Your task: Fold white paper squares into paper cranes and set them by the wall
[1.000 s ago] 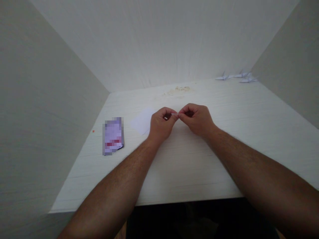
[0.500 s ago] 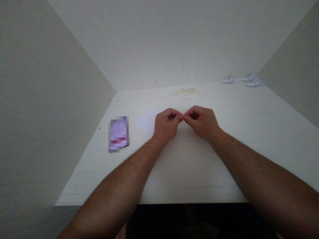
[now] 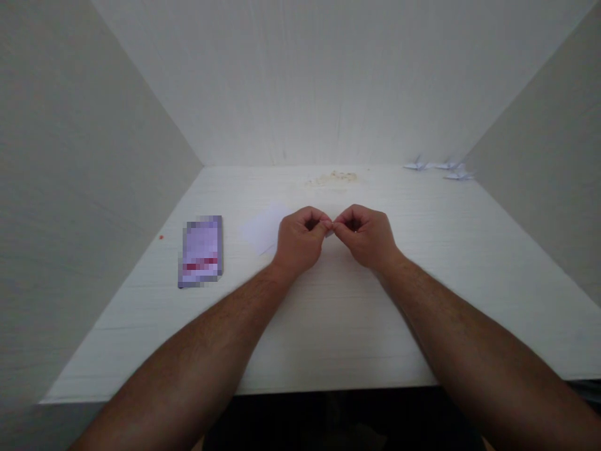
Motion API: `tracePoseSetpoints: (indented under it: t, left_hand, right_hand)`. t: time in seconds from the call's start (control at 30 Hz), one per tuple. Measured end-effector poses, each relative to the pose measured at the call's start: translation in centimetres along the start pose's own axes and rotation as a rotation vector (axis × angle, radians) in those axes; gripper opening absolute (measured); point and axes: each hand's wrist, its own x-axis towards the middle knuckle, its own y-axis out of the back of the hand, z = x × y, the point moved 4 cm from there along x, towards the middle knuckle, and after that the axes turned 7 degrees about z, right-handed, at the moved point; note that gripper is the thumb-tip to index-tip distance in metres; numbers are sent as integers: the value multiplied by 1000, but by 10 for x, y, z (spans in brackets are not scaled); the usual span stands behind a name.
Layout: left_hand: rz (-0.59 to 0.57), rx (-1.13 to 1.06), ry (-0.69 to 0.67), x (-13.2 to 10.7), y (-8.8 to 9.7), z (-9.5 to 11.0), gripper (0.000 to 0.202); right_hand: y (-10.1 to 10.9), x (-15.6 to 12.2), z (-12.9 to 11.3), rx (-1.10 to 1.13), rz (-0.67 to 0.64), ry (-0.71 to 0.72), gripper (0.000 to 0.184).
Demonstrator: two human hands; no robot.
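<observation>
My left hand point(image 3: 300, 241) and my right hand point(image 3: 369, 237) meet fingertip to fingertip above the middle of the table. Each is closed in a pinch on a small piece of folded white paper point(image 3: 329, 233). Only a sliver of it shows below the fingertips; the fingers hide the rest, so its shape cannot be made out. Just left of my left hand, white paper point(image 3: 260, 230) lies flat on the table, partly covered by that hand.
A phone-like purple object point(image 3: 201, 250), blurred into blocks, lies at the left. Several folded white paper cranes point(image 3: 457, 176) rest in the back right corner. A brownish stain point(image 3: 340, 177) marks the table point(image 3: 338, 326) near the back wall. Side walls enclose both ends.
The view has shifted, so the table's contents appear further left. Both hands keep their pinch on the small paper, and a little more of it shows below the fingertips.
</observation>
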Motion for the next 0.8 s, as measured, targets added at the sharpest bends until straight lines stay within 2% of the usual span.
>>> tracePoseSetpoints:
  t: [0.2, 0.4, 0.6, 0.8]
  left_hand:
    - [-8, -50, -2, 1, 1, -1, 14]
    - [-24, -59, 9, 2, -2, -4, 13]
    - [-65, 19, -66, 1, -4, -4, 22]
    - [-80, 116, -89, 1, -4, -2, 24]
  right_hand:
    - [1, 2, 5, 79, 32, -67, 14]
    - [1, 0, 5, 107, 29, -112, 13]
    - [1, 1, 7, 133, 45, -127, 11]
    - [1, 1, 8, 129, -2, -119, 13]
